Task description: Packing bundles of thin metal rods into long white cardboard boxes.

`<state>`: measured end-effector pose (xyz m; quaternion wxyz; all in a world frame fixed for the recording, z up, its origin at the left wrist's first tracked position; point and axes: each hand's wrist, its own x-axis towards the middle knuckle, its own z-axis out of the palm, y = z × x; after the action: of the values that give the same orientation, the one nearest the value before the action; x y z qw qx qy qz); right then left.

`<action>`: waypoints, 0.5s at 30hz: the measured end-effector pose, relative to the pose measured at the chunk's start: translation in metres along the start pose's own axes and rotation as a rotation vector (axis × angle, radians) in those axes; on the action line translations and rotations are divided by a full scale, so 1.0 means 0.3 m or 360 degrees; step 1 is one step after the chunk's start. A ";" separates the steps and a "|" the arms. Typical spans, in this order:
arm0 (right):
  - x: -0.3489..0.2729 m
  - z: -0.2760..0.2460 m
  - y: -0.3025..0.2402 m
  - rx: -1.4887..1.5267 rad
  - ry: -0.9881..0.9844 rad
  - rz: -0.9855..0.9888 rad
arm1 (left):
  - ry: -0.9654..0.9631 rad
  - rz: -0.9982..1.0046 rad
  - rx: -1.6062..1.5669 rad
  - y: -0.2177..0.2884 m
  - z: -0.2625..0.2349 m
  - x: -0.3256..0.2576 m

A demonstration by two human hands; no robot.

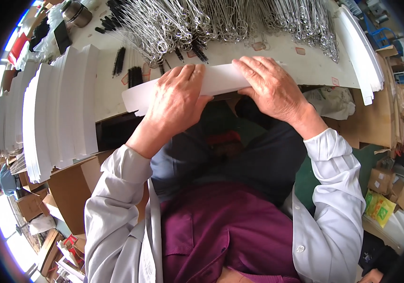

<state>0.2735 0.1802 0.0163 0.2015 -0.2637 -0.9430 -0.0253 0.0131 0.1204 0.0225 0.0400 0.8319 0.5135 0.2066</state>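
Observation:
Both my hands grip a long, narrow piece of white folded card (221, 78) at the near edge of the white table (313, 75). My left hand (176, 96) closes over its left part, fingers on top and thumb on the near side. Toward its right end, my right hand (272, 87) holds it the same way. Small flaps show at the card's left end. Just beyond it lies a large pile of wire-handled brushes (239, 21), their looped metal ends toward me. Some black bristle heads (135, 77) lie close to the left end of the card.
Stacks of flat white card (60, 108) stand at the left, with another stack (360, 52) at the right edge. A metal flask (76, 14) sits far left. Cardboard boxes (74, 193) stand below the left stacks. Another person's hand (373, 276) shows at the lower right.

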 end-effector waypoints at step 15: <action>-0.023 0.092 0.067 0.0292 0.0048 0.0138 | 0.0211 -0.0084 0.0087 0.009 0.140 0.011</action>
<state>0.2790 0.1985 -0.0131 0.2398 -0.2844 -0.9259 0.0661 0.0329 0.1281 -0.0140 -0.0115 0.8033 0.5422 0.2460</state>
